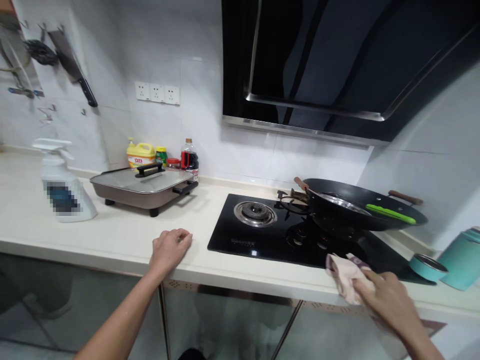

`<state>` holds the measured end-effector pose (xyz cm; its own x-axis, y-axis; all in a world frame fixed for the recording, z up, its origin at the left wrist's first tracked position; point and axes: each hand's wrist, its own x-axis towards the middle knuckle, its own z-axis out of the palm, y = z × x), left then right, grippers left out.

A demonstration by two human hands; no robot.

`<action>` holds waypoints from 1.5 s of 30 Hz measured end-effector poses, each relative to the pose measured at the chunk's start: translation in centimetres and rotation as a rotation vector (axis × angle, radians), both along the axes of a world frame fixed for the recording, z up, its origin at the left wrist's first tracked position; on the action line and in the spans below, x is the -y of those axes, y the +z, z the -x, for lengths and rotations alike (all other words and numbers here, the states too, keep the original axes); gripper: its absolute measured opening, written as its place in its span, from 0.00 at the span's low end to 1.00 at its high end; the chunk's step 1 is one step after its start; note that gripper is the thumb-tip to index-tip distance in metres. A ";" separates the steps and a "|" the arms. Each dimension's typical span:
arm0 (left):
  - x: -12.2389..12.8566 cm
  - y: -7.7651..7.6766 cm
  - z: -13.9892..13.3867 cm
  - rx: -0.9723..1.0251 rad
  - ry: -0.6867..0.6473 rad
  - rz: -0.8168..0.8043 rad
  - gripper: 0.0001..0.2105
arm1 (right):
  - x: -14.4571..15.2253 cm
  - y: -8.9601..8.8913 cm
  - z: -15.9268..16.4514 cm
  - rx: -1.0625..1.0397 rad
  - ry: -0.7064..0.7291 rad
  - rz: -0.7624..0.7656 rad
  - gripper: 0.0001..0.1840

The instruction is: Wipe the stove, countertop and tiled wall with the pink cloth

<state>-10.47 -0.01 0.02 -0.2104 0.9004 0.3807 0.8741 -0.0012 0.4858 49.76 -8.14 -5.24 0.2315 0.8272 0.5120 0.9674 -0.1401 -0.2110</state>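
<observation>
My right hand (390, 300) grips a pale pinkish cloth (347, 275) at the front edge of the black glass gas stove (240, 237). The cloth hangs bunched over the counter's front edge. My left hand (170, 250) rests on the cream countertop (131, 237), left of the stove, its fingers curled in and nothing seen in them. A burner (255, 213) lies bare on the stove's left side. On the right burner sits a black wok (345, 215) with a lid and a green-handled utensil (390, 213) in it.
An electric pan with a glass lid (161, 181) and a white spray bottle (65, 187) stand at left. Behind are a yellow detergent jug (141, 155) and a dark sauce bottle (189, 159). At right are a teal flask (461, 257) and its cup (428, 266). A range hood (307, 65) overhangs.
</observation>
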 end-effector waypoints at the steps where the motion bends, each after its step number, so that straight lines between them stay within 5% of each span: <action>1: 0.0 0.0 0.0 -0.001 0.001 0.004 0.17 | -0.4 0.4 2.7 0.005 0.030 0.019 0.19; 10: 0.1 -0.1 0.3 0.034 -0.023 -0.008 0.19 | -2.3 5.1 31.8 -0.036 0.473 0.180 0.17; 16: -0.4 -0.6 1.0 0.172 -0.044 -0.044 0.17 | -4.0 5.8 40.8 -0.047 0.697 0.209 0.24; 22: 0.2 0.6 0.9 0.242 -0.045 -0.141 0.13 | -4.2 6.5 40.1 -0.148 0.794 0.324 0.32; 26: 3.2 0.5 -2.7 0.166 -0.195 -0.355 0.17 | -4.3 6.2 39.4 -0.187 0.828 0.357 0.41; 29: 5.5 -1.1 -6.1 0.031 -0.294 -0.259 0.20 | -4.4 5.8 38.2 -0.216 0.890 0.374 0.52; 33: 6.9 -2.3 -8.3 -0.100 -0.256 -0.138 0.24 | -4.5 5.6 33.2 -0.233 0.987 0.440 0.67; 35: 7.0 -2.0 -8.9 -0.115 -0.236 -0.095 0.28 | -5.0 5.7 29.5 -0.255 0.973 0.395 0.61; 38: 7.0 -1.2 -10.6 -0.094 -0.206 -0.012 0.38 | -6.6 5.0 24.2 -0.302 0.779 0.195 0.40; 41: 7.2 -1.2 -13.7 -0.096 -0.241 0.015 0.43 | -8.8 2.3 20.8 -0.220 0.565 0.080 0.35; 45: 7.2 -2.8 -17.2 -0.121 -0.340 -0.083 0.36 | -11.2 -2.5 19.7 -0.012 0.538 0.041 0.34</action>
